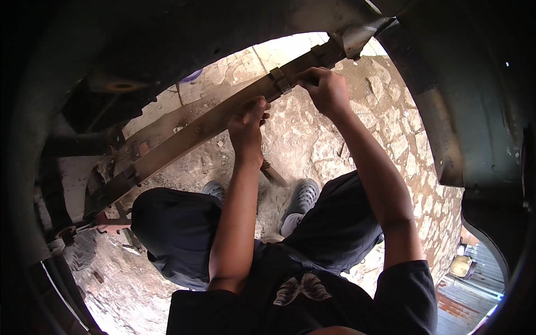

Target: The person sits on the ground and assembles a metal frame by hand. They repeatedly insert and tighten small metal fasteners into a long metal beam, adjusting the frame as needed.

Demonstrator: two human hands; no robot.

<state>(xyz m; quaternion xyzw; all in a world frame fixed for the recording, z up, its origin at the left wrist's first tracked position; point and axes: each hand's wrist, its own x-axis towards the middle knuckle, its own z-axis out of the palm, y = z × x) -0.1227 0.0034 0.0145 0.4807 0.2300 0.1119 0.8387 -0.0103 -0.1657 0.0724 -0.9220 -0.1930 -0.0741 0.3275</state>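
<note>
One long rusty leaf spring (pixel 190 131) runs under the vehicle body, its long axis slanting from lower left up to upper right. Both hands grip it near its upper end: the left hand (pixel 248 120) is wrapped around its edge, and the right hand (pixel 326 89) is closed just beside one metal clamp (pixel 281 81). Two grey shoes (pixel 301 198) rest on the stone floor (pixel 357 123) below.

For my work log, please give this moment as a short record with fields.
place: under a vehicle body, on stone paving
left hand: gripping the rusty leaf spring from below
right hand: fingers at the metal clamp on the spring
posture: crouching, knees bent, grey perforated clogs
tool in hands: cannot tell
</note>
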